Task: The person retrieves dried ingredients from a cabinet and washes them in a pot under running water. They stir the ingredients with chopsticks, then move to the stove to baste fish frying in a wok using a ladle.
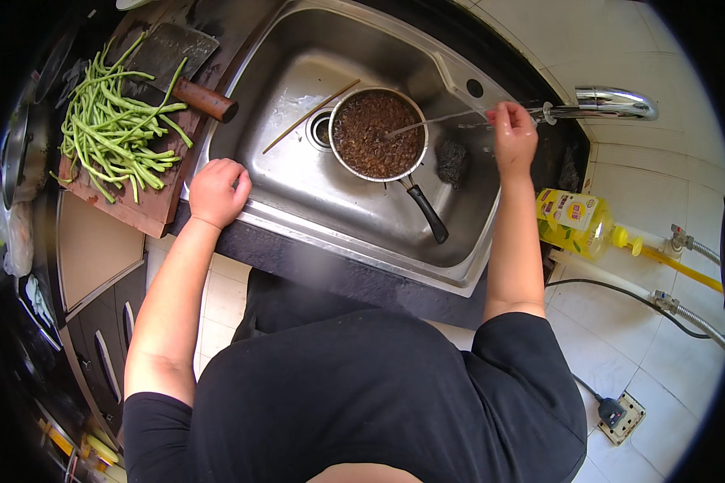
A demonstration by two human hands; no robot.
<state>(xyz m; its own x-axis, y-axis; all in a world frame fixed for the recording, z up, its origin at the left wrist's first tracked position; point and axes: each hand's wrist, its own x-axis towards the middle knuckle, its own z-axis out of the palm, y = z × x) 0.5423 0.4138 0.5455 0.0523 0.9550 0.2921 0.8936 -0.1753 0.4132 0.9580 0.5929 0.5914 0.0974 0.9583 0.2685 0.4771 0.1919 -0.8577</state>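
Observation:
My left hand (220, 191) rests with curled fingers on the sink's near left rim; nothing shows in it. My right hand (513, 138) is raised over the sink's right side beside the tap (612, 105), its fingers bunched together. Whether they hold anything cannot be made out. A thin stream of water (447, 118) runs past the fingertips into a saucepan (416, 101). Brown, crumbly-looking bits in liquid (374, 137) fill the pan, which stands in the steel sink (298, 189). Its black handle (427, 213) points toward me. A chopstick (310, 117) lies left of the pan.
A dark scouring pad (452, 163) lies right of the pan. Left of the sink, green long beans (117, 133) and a cleaver (205, 98) lie on a wooden board (149, 209). A yellow bottle (576, 221), hoses and a plugged socket (620, 419) are on the right.

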